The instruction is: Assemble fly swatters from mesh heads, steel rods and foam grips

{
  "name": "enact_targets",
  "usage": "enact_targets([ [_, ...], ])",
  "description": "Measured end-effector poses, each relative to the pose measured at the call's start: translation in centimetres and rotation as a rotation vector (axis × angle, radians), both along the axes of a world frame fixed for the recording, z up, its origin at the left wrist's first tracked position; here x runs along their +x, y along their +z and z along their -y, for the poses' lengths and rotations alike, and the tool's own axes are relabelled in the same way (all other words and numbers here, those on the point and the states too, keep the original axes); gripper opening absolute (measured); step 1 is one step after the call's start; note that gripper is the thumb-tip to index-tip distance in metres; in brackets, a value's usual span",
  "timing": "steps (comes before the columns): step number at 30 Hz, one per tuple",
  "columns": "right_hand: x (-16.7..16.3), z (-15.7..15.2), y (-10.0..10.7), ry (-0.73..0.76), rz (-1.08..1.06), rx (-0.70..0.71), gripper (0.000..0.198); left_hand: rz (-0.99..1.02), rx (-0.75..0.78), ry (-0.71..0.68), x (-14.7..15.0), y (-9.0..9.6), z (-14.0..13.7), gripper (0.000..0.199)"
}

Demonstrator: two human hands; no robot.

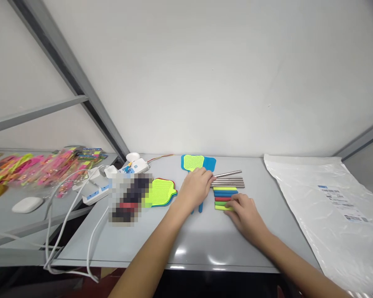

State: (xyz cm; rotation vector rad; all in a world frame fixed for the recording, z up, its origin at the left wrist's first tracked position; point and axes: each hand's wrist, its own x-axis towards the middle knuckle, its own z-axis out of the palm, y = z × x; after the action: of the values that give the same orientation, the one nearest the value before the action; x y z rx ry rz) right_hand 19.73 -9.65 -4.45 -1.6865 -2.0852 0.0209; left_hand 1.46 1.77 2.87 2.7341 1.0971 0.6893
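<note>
My left hand [199, 184] is closed on one end of a metal rod [231, 172], which points out to the right at a slight tilt. Just below it, several more metal rods [236, 182] lie side by side on the table. My right hand [244, 213] is closed, with its fingertips at the lime tube [219, 207] lowest in a row of coloured tubes, among them a red tube [220, 199] and a blue tube [225, 193]. Behind my left hand lie a lime fly swatter head [193, 162] and a blue fly swatter head [210, 164], partly hidden.
A stack of fly swatter heads [161, 191] lies on the left, beside a blurred-out patch [130, 200]. Power strips [95, 194] and white cables [90, 248] are further left. A large white plastic mailer [304, 194] covers the table's right side.
</note>
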Motion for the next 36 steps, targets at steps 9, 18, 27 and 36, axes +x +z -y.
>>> enact_targets([
  [9, 0.8, -0.5, -1.7, -0.019, -0.043, 0.035, 0.006, -0.039, 0.027, -0.011, 1.9, -2.4, -1.6, 0.026],
  [18, 1.1, -0.8, -1.4, -0.046, -0.08, -0.018, 0.004, -0.06, 0.004, 0.02, 1.5, -3.2, -1.9, 0.025],
  [27, 0.9, -0.7, -1.0, -0.057, -0.088, -0.047, 0.006, -0.087, 0.018, 0.024, 1.6, -3.7, -1.9, 0.024],
  [36, 0.6, -0.6, -1.0, -0.005, -0.061, -0.054, 0.006, -0.136, 0.067, 0.042, 2.8, -3.9, -2.8, 0.027],
])
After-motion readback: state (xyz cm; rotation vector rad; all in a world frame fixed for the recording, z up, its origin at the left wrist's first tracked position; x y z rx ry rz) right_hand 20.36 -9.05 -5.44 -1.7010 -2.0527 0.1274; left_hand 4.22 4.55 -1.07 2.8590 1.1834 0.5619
